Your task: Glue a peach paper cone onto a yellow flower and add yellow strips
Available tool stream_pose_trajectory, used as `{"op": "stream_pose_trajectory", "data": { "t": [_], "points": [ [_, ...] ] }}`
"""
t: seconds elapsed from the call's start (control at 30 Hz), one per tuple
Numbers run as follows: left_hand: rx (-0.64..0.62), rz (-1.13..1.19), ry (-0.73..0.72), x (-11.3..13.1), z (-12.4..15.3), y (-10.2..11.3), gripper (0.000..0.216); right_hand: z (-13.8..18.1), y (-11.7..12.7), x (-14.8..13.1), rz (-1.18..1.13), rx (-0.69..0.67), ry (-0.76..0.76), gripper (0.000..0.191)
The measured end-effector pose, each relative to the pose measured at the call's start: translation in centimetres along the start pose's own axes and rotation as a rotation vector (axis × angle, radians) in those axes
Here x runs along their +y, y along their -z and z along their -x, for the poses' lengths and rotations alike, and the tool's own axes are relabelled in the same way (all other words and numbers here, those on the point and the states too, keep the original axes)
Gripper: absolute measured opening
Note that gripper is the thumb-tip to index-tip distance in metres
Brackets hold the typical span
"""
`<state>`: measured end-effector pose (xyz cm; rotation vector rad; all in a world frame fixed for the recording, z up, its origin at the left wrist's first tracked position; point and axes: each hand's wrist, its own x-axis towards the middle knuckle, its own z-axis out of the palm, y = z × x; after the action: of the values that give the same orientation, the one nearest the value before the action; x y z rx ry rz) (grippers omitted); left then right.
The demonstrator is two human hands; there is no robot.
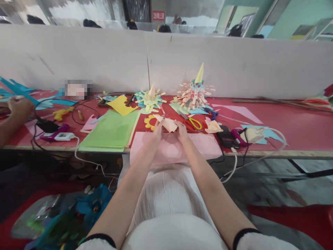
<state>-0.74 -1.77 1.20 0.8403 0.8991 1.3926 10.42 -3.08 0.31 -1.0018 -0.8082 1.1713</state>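
Between both hands I hold a piece of pale peach paper [170, 125], curled or folded, above the table's front part. My left hand [158, 130] grips its left side and my right hand [181, 130] its right side, fingers closed on it. Beneath my wrists lies a pink paper sheet [177, 149], overhanging the table edge. Left of the held paper is a yellow flower-shaped ring [150, 122]. Scissors with yellow handles [195, 123] lie to the right, beside a crumpled peach paper piece [212, 125].
Green paper sheets [109, 130] and yellow paper [122, 106] lie left. Two paper cone decorations [151, 97] [196, 92] stand at the back before a white partition [104, 59]. A black phone [228, 137] and power sockets with cables [246, 136] lie right. Another person's hand [20, 107] is far left.
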Motion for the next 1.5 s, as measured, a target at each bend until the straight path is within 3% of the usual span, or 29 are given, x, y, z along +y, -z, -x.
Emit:
{"op": "stream_pose_trajectory", "data": {
  "t": [0.23,0.4,0.8,1.03,1.33,1.5],
  "points": [
    [0.091,0.003,0.048,-0.1,-0.3,0.0,0.018,0.3,-0.2,-0.6,-0.068,-0.054,-0.045,0.047],
    [0.144,0.040,0.039,0.1,-0.5,0.3,0.016,1.0,-0.4,-1.0,-0.066,-0.113,-0.043,0.045],
    [0.165,0.055,0.004,-0.3,-0.5,0.4,0.014,1.1,-0.5,-1.0,-0.011,-0.125,-0.029,0.048],
    [0.191,0.038,-0.023,-0.1,-0.6,0.3,0.012,0.8,-0.4,-0.8,0.039,-0.099,0.007,0.044],
    [0.255,-0.060,-0.116,-0.1,-0.8,0.7,0.017,0.8,-0.4,-0.1,0.180,-0.081,0.094,0.024],
    [0.274,-0.101,-0.142,0.0,-0.7,0.6,0.017,0.7,-0.4,0.1,0.193,-0.064,0.130,0.024]
  ]
}}
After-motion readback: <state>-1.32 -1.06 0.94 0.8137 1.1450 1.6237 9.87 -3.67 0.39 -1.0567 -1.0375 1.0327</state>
